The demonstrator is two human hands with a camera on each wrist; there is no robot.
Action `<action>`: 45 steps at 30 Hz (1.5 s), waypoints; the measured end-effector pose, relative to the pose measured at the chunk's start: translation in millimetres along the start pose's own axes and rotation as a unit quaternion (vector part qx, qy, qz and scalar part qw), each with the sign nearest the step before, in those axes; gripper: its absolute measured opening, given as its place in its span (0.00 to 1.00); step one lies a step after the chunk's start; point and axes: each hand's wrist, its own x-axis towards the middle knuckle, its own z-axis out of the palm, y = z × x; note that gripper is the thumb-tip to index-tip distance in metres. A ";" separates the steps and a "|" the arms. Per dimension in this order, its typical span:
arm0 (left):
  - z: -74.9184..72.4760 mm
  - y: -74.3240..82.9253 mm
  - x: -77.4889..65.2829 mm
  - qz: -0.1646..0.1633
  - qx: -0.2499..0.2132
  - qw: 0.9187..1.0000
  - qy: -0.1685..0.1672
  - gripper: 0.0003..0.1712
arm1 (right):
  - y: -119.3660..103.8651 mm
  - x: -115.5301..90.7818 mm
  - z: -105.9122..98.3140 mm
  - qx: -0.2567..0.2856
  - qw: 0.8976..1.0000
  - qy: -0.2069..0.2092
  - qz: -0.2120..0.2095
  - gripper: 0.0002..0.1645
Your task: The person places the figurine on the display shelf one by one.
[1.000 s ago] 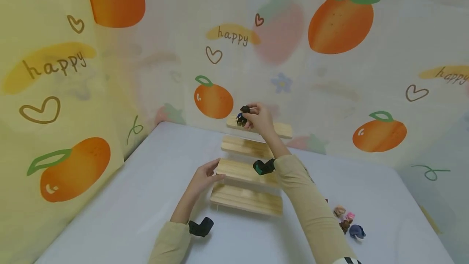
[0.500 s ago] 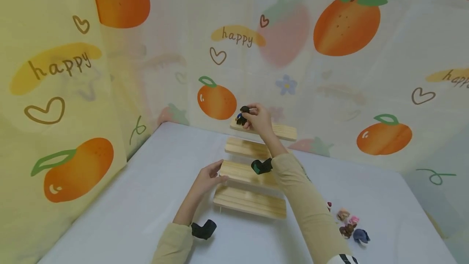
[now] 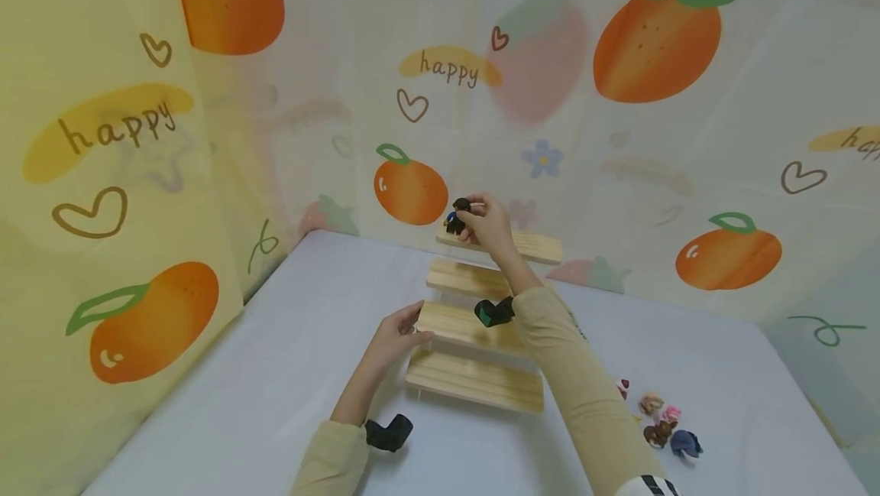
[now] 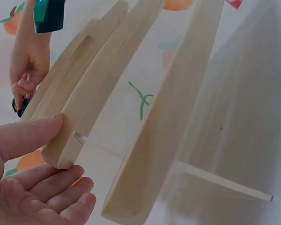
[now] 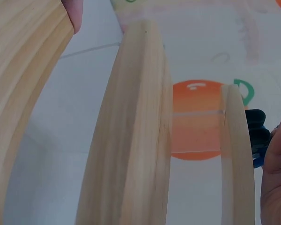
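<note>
My right hand pinches a small dark-haired figurine in black and blue, at the left end of the top wooden shelf board. In the right wrist view, the figurine shows dark at that board's edge, against the fingertips. My left hand holds the left end of a lower shelf board, second from the front. Seen from the left wrist, the thumb lies on one face of that board and the fingers sit at its other side.
The stepped wooden rack also has a front board and another board below the top one. Several small figurines lie on the white tabletop at the right. A fruit-printed curtain stands close behind the rack.
The head view has shifted slightly, so the scene sits a little further right. Both hands keep their places, the right on the figurine and the left on the board.
</note>
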 end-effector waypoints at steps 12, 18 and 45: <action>2.5 -0.2 -1.4 -0.013 -0.006 1.000 0.005 0.37 | 1.7 -2.3 -5.6 -0.038 0.999 -0.004 0.010 0.22; 2.0 1.3 0.4 -0.007 0.000 1.000 0.006 0.37 | 3.3 -3.1 -6.8 -0.033 0.999 0.003 0.002 0.20; 3.7 0.1 0.9 -0.013 -0.014 1.000 0.002 0.38 | 15.1 -43.0 -43.7 0.001 0.993 0.094 -0.071 0.19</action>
